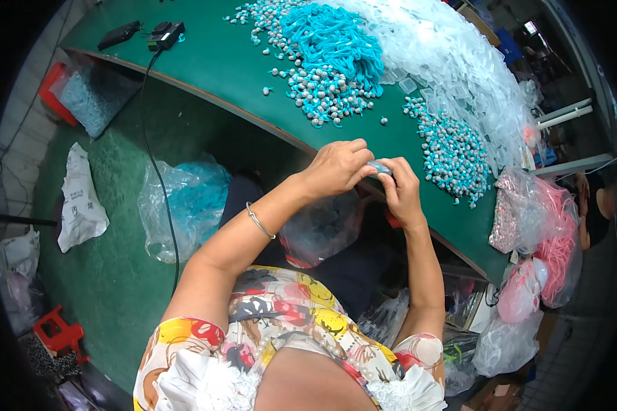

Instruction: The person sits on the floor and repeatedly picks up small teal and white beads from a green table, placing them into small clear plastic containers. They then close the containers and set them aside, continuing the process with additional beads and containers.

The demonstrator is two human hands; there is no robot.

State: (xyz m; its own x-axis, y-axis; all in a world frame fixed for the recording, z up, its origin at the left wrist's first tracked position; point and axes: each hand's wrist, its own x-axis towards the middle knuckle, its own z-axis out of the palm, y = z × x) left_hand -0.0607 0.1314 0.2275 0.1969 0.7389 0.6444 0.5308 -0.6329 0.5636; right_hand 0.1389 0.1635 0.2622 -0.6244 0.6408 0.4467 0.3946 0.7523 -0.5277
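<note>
My left hand (336,166) and my right hand (403,188) meet at the near edge of the green table (233,82). Between their fingertips is a small, translucent, bluish plastic piece (379,168), pinched from both sides. Fingers cover much of it, so its exact kind cannot be made out. Beyond my hands lies a pile of small grey balls with teal ends (329,92), beside a heap of teal cords (336,38). Farther right is another pile of teal and grey pieces (452,154), next to a large mound of clear, flat plastic pieces (452,61).
A black device (166,35) with a cable hanging to the floor sits at the table's far left. Under the edge are a bag of teal material (192,202) and a bag of clear pieces (325,226). Pink cords (559,226) hang in bags at right. A red stool (60,335) stands lower left.
</note>
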